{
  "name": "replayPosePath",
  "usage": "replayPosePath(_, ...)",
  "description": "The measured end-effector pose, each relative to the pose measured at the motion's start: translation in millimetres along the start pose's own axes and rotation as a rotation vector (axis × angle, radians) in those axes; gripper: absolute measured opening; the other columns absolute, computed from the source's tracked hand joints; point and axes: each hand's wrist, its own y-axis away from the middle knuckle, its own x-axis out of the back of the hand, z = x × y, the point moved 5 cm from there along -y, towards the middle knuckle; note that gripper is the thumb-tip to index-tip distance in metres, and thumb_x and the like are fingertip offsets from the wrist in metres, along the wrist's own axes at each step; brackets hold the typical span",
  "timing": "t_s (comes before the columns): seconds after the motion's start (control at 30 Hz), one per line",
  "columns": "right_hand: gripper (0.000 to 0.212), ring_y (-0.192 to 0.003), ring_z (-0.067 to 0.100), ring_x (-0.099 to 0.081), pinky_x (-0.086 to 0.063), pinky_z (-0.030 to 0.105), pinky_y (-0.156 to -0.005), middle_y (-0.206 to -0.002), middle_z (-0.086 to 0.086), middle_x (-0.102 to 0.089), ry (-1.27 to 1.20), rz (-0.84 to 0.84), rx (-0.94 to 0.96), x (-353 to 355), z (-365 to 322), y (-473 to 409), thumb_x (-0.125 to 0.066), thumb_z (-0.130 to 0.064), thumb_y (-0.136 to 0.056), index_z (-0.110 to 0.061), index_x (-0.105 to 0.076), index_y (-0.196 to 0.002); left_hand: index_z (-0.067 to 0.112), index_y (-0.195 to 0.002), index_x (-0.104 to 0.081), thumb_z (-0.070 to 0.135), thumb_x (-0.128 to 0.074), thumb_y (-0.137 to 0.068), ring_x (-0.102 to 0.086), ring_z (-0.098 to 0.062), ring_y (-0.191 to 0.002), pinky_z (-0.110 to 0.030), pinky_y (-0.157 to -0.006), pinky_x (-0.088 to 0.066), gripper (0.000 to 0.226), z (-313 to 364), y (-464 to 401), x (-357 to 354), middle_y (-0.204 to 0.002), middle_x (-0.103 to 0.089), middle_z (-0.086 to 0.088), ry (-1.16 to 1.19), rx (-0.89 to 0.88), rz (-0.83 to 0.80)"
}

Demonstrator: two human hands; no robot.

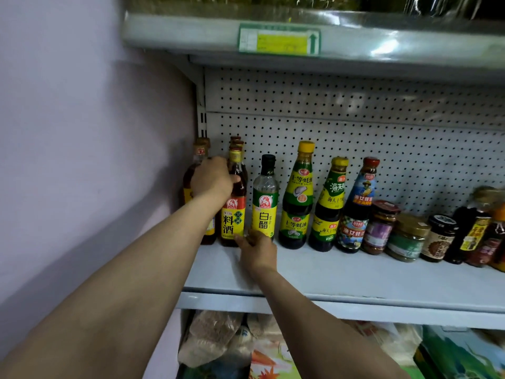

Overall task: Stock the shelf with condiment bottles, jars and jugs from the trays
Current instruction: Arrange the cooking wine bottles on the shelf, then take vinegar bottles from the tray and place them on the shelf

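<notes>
A pale grey metal shelf (355,277) with a perforated back panel (355,105) is seen from the head camera, set against a plain lilac wall (68,132) at nine o'clock. A row of condiments is lined along the back of the shelf. The left hand (211,177) is closed around the shoulder of an amber cooking-wine bottle with a yellow and red label (232,209), which stands upright at the ten o'clock end of the row, in front of other bottles of the same kind. Just at its nine o'clock side, another amber bottle with a gold cap (200,160) is partly hidden behind the left wrist. The right hand (257,248) is placed at the foot of a clear white-vinegar bottle with a black cap and a yellow and green label (265,203); its fingers are curled against the bottle's base, though a full grip cannot be told. Toward three o'clock, two dark oyster-sauce bottles with yellow caps (297,198) (329,206) are stood side by side, then a dark bottle with a red cap and blue label (356,206), then several squat glass jars (407,236). A green and yellow price tag (278,39) is fixed to the upper shelf edge at twelve o'clock. Bagged goods (216,337) are stored on the level below, at six o'clock.
</notes>
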Motion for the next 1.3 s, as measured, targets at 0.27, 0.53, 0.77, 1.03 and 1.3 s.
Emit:
replayPosePath(0.27, 0.052, -0.104, 0.024, -0.066, -0.052, 0.036, -0.086, -0.111, 0.004, -0.072, 0.218, -0.068, 0.058, 81.2, 9.7, 24.8, -0.077, -0.041, -0.083, -0.017, -0.057, -0.125, 0.020, -0.112, -0.062, 0.032, -0.082, -0.077, -0.063, -0.022, -0.097, -0.032, -0.079, -0.046, 0.042, -5.9, 70.1, 15.7, -0.110, -0.069, -0.006, 0.102, -0.022, 0.123)
replayPosePath(0.53, 0.058, -0.121, 0.021, -0.056, -0.046, 0.033, -0.088, -0.132, 0.005, -0.060, 0.339, -0.178, 0.219, 132.3, 20.7, 81.3, -0.078, -0.042, -0.082, -0.024, -0.057, -0.133, 0.019, -0.113, -0.062, 0.026, -0.088, -0.071, -0.058, -0.020, -0.096, -0.026, -0.079, -0.041, 0.050, -36.5, 193.7, -18.5, -0.121, -0.061, -0.009, 0.205, 0.102, 0.029)
replayPosePath(0.77, 0.056, -0.117, 0.026, -0.059, -0.047, 0.034, -0.093, -0.128, 0.006, -0.063, 0.460, -0.324, 0.296, 173.1, 51.4, 155.0, -0.080, -0.041, -0.080, -0.025, -0.062, -0.131, 0.010, -0.123, -0.060, 0.017, -0.085, -0.075, -0.057, -0.023, -0.106, -0.021, -0.070, -0.034, 0.055, -50.3, 317.9, -40.7, -0.113, -0.060, -0.003, 0.161, 0.242, -0.021)
replayPosePath(1.03, 0.059, -0.123, 0.028, -0.055, -0.043, 0.031, -0.096, -0.134, 0.008, -0.060, 0.454, -0.472, 0.253, 185.3, 111.1, 233.3, -0.082, -0.038, -0.079, -0.023, -0.060, -0.131, 0.025, -0.117, -0.060, 0.036, -0.085, -0.071, -0.053, -0.018, -0.080, -0.018, -0.058, -0.036, 0.053, -68.1, 436.1, -63.6, -0.114, -0.058, -0.012, 0.022, 0.404, -0.084)
replayPosePath(1.3, 0.061, -0.122, 0.031, -0.054, -0.044, 0.033, -0.097, -0.133, 0.013, -0.059, 0.531, -0.551, 0.170, 168.5, 157.9, 278.1, -0.080, -0.037, -0.078, -0.027, -0.056, -0.134, 0.026, -0.128, -0.056, 0.030, -0.083, -0.074, -0.055, -0.025, -0.084, -0.026, -0.073, -0.045, 0.060, -95.2, 494.0, -77.5, -0.119, -0.046, -0.014, -0.071, 0.449, -0.190)
